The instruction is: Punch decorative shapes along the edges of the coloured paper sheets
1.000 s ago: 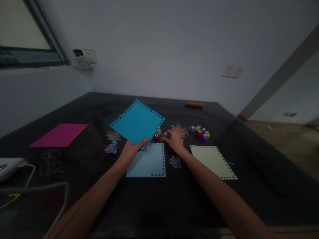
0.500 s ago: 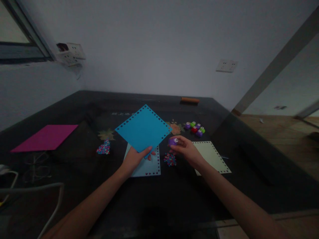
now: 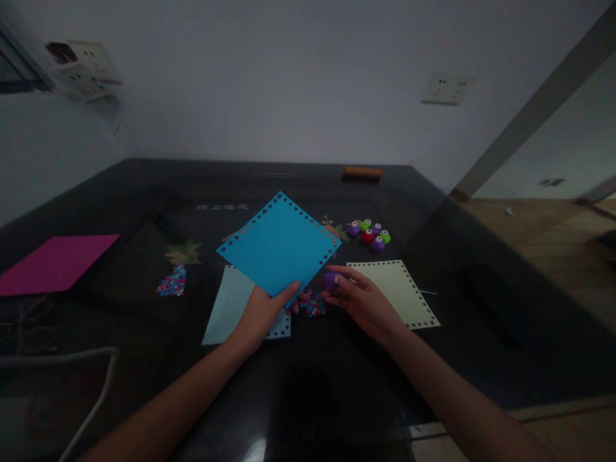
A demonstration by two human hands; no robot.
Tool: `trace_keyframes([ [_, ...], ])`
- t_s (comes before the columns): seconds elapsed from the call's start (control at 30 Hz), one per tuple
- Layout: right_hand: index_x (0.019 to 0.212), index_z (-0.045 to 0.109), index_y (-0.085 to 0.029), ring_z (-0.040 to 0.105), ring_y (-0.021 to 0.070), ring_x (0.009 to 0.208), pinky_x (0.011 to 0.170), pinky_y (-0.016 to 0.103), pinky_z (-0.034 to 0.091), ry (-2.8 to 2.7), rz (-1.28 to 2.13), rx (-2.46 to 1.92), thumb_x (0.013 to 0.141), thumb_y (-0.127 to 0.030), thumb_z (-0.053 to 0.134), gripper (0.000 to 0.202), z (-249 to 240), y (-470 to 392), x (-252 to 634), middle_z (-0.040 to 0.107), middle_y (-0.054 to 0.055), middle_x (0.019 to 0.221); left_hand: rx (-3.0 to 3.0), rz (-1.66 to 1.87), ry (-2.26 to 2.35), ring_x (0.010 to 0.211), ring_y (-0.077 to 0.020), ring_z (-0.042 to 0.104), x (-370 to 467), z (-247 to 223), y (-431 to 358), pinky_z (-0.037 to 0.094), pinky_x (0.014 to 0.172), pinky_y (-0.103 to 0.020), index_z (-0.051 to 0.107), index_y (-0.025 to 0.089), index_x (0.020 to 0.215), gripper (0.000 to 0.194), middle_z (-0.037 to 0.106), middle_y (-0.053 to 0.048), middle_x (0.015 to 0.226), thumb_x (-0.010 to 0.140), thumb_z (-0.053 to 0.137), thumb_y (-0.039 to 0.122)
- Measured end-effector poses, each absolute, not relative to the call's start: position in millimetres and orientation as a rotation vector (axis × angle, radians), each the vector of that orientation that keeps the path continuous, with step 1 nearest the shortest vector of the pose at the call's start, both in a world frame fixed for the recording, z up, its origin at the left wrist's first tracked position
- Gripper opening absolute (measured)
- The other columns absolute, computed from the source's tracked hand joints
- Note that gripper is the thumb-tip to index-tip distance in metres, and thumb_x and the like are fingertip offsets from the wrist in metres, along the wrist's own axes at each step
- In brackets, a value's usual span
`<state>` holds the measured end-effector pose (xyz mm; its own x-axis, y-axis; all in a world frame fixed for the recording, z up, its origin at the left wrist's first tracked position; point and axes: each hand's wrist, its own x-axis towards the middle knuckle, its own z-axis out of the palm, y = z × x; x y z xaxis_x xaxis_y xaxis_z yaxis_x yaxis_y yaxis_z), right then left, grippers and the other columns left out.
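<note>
The left hand has its fingers pinched on the near corner of the blue paper, which is up in the air over the worktop. The right hand has its fingers closed round a purple hole punch, just beside the paper's near right edge. I cannot tell if they touch.

The two far edges of the blue paper have rows of little holes. The near right edge seems to have only a few, by the right corner, and the near left edge looks plain. So about half seems done, and the rest of those two edges seems left.

The blue paper sits like a diamond, one corner pointing at the wall. It looks nearly square, so I see no clear long way.
</note>
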<state>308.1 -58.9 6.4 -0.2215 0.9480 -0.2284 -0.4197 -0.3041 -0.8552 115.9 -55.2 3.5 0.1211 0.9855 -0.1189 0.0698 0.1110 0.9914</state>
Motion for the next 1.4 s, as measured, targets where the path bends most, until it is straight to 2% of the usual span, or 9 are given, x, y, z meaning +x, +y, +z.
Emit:
trace_keyframes([
  [0.2,0.097,0.067,-0.021,0.065,0.0132,0.069,0.069,0.031,0.055,-0.753,1.718,-0.935,0.07,-0.029,0.074,0.029,0.0,-67.5,304.9,0.067,0.001,0.083,1.33,0.877,1.312,0.046,-0.0124,0.051,111.1,4.2,-65.5,0.041,0.052,-0.025,0.063,0.015,0.063,0.03,0.058,0.0,0.048,0.077,0.059,0.041],
  [0.37,0.102,0.065,-0.023,0.065,0.0138,0.072,0.067,0.03,0.055,-0.714,1.75,-0.968,0.066,-0.024,0.078,0.039,-0.2,-73.0,296.8,0.066,0.002,0.089,1.318,0.876,1.283,0.045,-0.0114,0.052,107.1,7.6,-68.7,0.043,0.051,-0.023,0.064,0.014,0.065,0.029,0.059,0.0,0.049,0.077,0.059,0.039],
  [0.5,0.095,0.067,-0.018,0.064,0.0154,0.079,0.069,0.029,0.055,-0.71,1.789,-0.991,0.066,-0.024,0.077,0.032,1.4,-74.0,293.1,0.067,0.005,0.091,1.321,0.886,1.258,0.045,-0.0116,0.052,107.8,9.9,-69.0,0.044,0.051,-0.024,0.066,0.014,0.066,0.028,0.06,0.0,0.049,0.077,0.058,0.038],
  [0.83,0.094,0.067,-0.019,0.063,0.0143,0.077,0.067,0.028,0.055,-0.711,1.802,-0.973,0.064,-0.023,0.078,0.032,2.8,-77.1,290.6,0.067,0.003,0.088,1.389,0.872,1.356,0.052,-0.0151,0.06,107.9,11.5,-68.9,0.048,0.056,-0.025,0.061,0.016,0.06,0.025,0.069,-0.003,0.057,0.075,0.059,0.036],
  [1.23,0.089,0.063,-0.02,0.062,0.0144,0.076,0.066,0.03,0.055,-0.701,1.768,-0.985,0.059,-0.02,0.08,0.035,3.8,-78.6,288.1,0.064,0.0,0.085,1.499,0.82,1.393,0.053,-0.0157,0.061,109.5,9.0,-71.9,0.048,0.057,-0.026,0.06,0.018,0.056,0.028,0.069,-0.002,0.058,0.077,0.057,0.036],
  [1.4,0.083,0.062,-0.019,0.063,0.0154,0.076,0.063,0.028,0.054,-0.797,1.733,-0.996,0.059,-0.021,0.08,0.03,3.1,-79.4,286.2,0.065,0.0,0.083,1.576,0.825,1.412,0.054,-0.016,0.063,108.5,4.7,-73.2,0.05,0.062,-0.027,0.058,0.02,0.052,0.028,0.067,-0.001,0.055,0.076,0.056,0.034],
])
